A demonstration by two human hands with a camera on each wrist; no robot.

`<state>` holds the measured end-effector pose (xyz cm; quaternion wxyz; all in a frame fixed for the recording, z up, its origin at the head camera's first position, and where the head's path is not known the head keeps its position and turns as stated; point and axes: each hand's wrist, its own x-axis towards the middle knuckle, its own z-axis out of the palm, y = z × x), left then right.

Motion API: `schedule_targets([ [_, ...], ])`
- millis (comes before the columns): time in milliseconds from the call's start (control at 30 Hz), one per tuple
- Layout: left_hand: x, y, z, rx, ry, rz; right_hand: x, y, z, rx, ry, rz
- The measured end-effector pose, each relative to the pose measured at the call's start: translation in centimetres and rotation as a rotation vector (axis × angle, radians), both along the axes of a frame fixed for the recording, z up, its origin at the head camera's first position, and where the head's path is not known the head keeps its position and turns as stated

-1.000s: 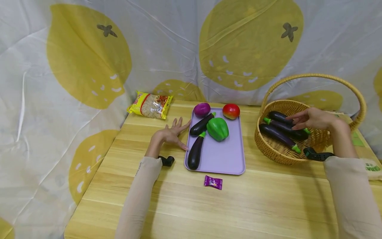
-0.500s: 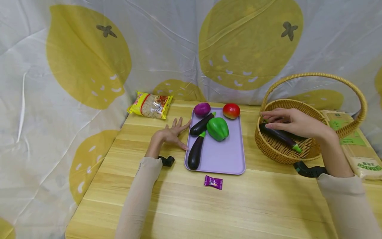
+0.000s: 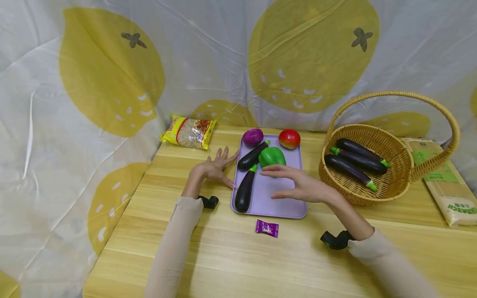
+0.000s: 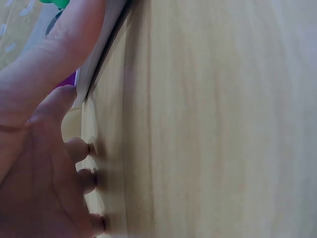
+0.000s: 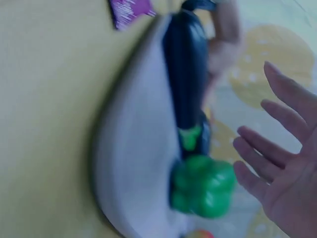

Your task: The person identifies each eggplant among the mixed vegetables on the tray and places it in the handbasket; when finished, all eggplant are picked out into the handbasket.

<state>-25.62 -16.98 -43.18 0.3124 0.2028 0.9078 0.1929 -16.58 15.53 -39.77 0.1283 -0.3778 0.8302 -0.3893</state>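
My left hand (image 3: 213, 169) rests with spread fingers at the left edge of the lilac tray (image 3: 279, 207); in the left wrist view its fingertips touch the wood. Over the tray hovers my right hand (image 3: 303, 185), fingers extended and holding nothing. Below and beyond it sits a green bell pepper (image 3: 271, 156), partly covered by that hand in the head view. Two eggplants lie along the tray's left side, a nearer eggplant (image 3: 244, 192) and a farther eggplant (image 3: 252, 156). A purple onion-like vegetable (image 3: 253, 137) and a red round fruit (image 3: 289, 138) are at the tray's far end.
Right of the tray stands a wicker basket (image 3: 404, 182) with a tall handle and several eggplants (image 3: 350, 171) inside. A packaged noodle bundle (image 3: 443, 182) lies beside it. A yellow snack bag (image 3: 190, 131) is at back left. A purple candy (image 3: 266, 228) lies in front of the tray.
My right hand has moved left from above the basket to over the tray, uncovering the basket's eggplants. My left hand and the things on the tray have stayed put.
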Motion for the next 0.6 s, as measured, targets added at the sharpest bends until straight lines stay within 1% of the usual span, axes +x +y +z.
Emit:
schedule_targets([
  [133, 0.0, 0.1, 0.0, -0.010, 0.002, -0.003, -0.3, -2.5, -2.0, -0.031, -0.018, 0.050],
  [233, 0.0, 0.0, 0.0, -0.016, 0.004, -0.006, -0.7, -3.8, -2.8, -0.041, -0.018, 0.066],
  [367, -0.1, 0.0, -0.1, -0.011, 0.002, -0.007, -1.4, -4.7, -3.5, -0.046, 0.008, 0.096],
  [600, -0.1, 0.1, -0.1, -0.011, 0.000, -0.007, -2.2, -5.5, -4.0, -0.028, 0.045, 0.152],
])
